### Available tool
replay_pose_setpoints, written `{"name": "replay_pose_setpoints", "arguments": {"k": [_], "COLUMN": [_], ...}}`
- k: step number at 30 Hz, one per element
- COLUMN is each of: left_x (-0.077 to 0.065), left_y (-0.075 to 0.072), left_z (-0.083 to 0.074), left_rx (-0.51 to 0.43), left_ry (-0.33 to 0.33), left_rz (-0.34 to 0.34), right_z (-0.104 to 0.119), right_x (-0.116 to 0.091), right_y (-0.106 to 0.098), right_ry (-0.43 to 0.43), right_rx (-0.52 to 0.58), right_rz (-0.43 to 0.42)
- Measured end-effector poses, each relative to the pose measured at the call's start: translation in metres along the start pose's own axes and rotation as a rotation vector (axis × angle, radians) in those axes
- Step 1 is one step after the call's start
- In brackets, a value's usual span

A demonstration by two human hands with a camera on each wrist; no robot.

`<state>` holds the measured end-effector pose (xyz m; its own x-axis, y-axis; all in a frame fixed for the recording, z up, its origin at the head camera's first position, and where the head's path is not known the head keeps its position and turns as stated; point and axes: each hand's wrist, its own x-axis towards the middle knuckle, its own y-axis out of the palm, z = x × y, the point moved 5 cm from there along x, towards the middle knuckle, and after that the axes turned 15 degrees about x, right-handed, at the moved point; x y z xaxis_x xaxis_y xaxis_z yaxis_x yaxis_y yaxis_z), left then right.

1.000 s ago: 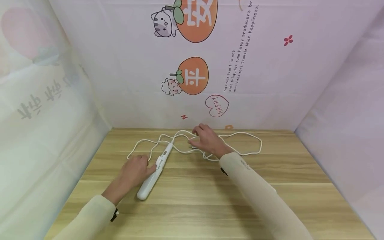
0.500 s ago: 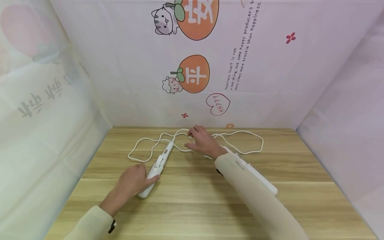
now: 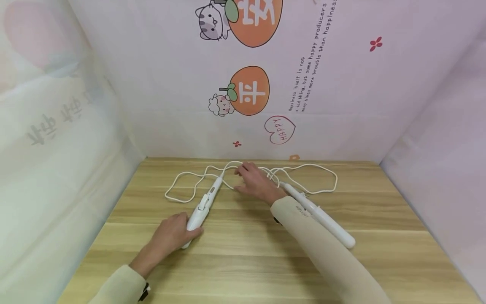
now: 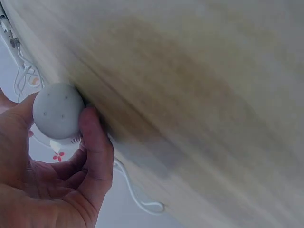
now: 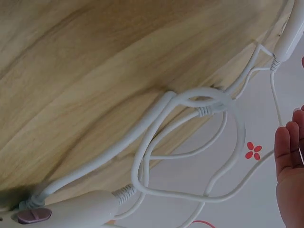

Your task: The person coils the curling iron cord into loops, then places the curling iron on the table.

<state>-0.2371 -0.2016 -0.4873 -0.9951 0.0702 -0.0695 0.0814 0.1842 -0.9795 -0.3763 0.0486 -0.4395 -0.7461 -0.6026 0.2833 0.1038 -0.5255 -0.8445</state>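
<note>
A white curling iron (image 3: 199, 215) lies slanted on the wooden table, its cord end pointing to the back wall. My left hand (image 3: 172, 230) grips its near end. In the left wrist view, thumb and fingers close round the iron's rounded tip (image 4: 59, 111). Farther back, my right hand (image 3: 256, 181) is over the white cord (image 3: 233, 164), thumb and fingers apart in the head view. The cord passes behind its fingers (image 5: 283, 149) in the right wrist view. A second white curling iron (image 3: 330, 226) lies beside my right forearm, which partly covers it.
White cord (image 3: 336, 181) loops across the back of the table (image 3: 243, 270), crossing itself near the second iron. A plug (image 3: 305, 193) shows beside that iron. Printed fabric walls (image 3: 182, 118) rise at the back and both sides.
My left hand has slid down the iron to its near end and now holds it there. My right hand has shifted slightly left, and the second iron has come out from behind the forearm.
</note>
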Motion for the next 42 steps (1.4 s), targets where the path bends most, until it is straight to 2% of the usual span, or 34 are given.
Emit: {"name": "replay_pose_setpoints", "arguments": {"k": [4,9,16,22,33,38,42], "left_x": [0.001,-0.001,-0.005,-0.008,-0.009,-0.008,-0.006], "left_y": [0.001,-0.002,-0.007,-0.017,-0.030,-0.036,-0.041], "left_z": [0.001,0.009,0.022,0.024,0.029,0.034,0.037], "left_rx": [-0.029,-0.037,-0.006,0.040,0.075,0.082,0.084], "left_ry": [0.003,-0.004,0.003,0.047,0.107,0.126,0.147], "left_rz": [0.007,0.013,-0.009,-0.034,-0.071,-0.107,-0.148], "right_z": [0.002,0.004,0.007,0.011,0.018,0.021,0.025], "right_x": [0.000,0.002,0.002,0.002,-0.008,-0.013,-0.018], "right_y": [0.003,0.008,0.013,0.015,0.015,0.017,0.017], "right_ry": [-0.060,-0.128,-0.194,-0.242,-0.393,-0.440,-0.490], "right_rx": [0.003,0.004,0.009,0.003,-0.112,-0.255,-0.346], "right_rz": [-0.007,-0.021,-0.027,-0.024,-0.072,-0.074,-0.108]}}
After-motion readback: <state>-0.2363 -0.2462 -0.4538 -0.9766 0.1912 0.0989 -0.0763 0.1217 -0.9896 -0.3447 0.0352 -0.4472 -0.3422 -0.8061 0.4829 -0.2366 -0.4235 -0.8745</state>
